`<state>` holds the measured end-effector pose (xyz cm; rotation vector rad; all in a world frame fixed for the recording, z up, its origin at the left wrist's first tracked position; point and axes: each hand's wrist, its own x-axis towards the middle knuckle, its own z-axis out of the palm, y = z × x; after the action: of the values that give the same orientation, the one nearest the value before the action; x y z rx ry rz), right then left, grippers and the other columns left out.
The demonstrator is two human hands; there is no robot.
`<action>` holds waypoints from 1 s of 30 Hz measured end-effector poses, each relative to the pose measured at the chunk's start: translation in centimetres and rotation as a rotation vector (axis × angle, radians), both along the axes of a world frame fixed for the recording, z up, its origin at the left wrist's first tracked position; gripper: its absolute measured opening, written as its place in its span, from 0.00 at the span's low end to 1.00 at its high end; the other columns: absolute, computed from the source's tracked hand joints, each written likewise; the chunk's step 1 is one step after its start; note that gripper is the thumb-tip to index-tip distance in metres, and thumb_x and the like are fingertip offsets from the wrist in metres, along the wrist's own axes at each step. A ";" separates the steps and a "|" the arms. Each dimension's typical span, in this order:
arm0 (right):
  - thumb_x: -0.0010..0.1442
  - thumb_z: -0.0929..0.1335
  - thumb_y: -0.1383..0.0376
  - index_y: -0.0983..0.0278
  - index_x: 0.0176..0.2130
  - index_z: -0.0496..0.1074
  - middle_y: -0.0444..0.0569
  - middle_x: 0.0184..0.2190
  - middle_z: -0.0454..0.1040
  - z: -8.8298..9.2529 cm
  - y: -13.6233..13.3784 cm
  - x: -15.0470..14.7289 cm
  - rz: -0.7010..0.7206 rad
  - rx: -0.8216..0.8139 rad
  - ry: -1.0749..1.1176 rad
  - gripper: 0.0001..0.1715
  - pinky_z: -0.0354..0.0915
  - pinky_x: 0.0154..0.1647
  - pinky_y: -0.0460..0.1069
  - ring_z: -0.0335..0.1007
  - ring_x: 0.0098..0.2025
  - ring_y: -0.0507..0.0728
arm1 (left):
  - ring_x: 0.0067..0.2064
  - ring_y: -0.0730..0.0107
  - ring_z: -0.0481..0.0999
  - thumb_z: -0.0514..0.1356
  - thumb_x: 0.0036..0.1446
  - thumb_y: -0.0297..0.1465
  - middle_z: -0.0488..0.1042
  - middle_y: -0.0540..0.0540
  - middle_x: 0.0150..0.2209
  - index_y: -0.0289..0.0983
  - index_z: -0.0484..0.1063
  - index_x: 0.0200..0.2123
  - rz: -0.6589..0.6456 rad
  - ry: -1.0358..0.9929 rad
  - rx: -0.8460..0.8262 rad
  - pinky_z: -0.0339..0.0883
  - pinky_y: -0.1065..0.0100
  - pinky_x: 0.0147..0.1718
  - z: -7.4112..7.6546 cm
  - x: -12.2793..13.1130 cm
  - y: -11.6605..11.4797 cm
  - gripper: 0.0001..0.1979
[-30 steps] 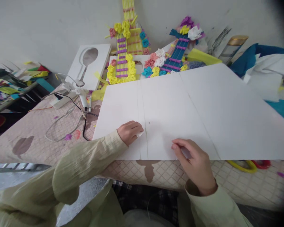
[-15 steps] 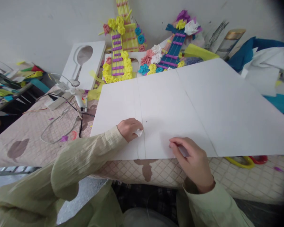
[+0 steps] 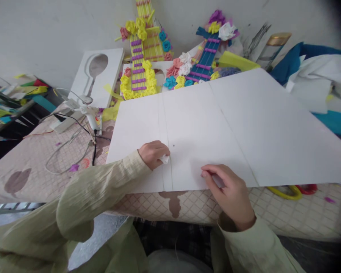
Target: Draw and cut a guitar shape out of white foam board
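Observation:
A large white board [image 3: 233, 125] lies flat on the table, its near edge over the table's front. Pencil lines run across it from front to back. My left hand [image 3: 152, 153] rests on the board near its front left, fingers closed round a small white eraser [image 3: 165, 159] pressed against a line. My right hand [image 3: 230, 189] lies at the board's front edge, fingers curled on a thin whitish thing that I cannot make out.
Two paper-flower guitar models, a yellow one [image 3: 139, 64] and a blue one [image 3: 204, 57], lean on the wall behind the board. A white glue gun [image 3: 89, 113] with black cord lies left. Scissors handles, yellow [image 3: 285, 192] and red [image 3: 308, 189], show under the board's right front.
Both hands stay in place on the board; the left hand with the eraser shifts only slightly. The view has drifted a little down and left.

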<state>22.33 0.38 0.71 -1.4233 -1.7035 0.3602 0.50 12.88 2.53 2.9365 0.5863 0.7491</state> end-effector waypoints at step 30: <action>0.57 0.62 0.64 0.61 0.34 0.68 0.46 0.30 0.72 -0.2 0.1 0.1 -0.024 -0.016 -0.019 0.06 0.64 0.36 0.50 0.67 0.33 0.54 | 0.31 0.72 0.75 0.50 0.41 0.21 0.77 0.49 0.27 0.37 0.74 0.26 0.098 -0.077 -0.145 0.70 0.71 0.29 -0.4 -2.3 -1.3 0.14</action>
<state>22.39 0.51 0.46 -1.4618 -1.7011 0.3487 -1.80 11.57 2.15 2.7504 0.7490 0.7893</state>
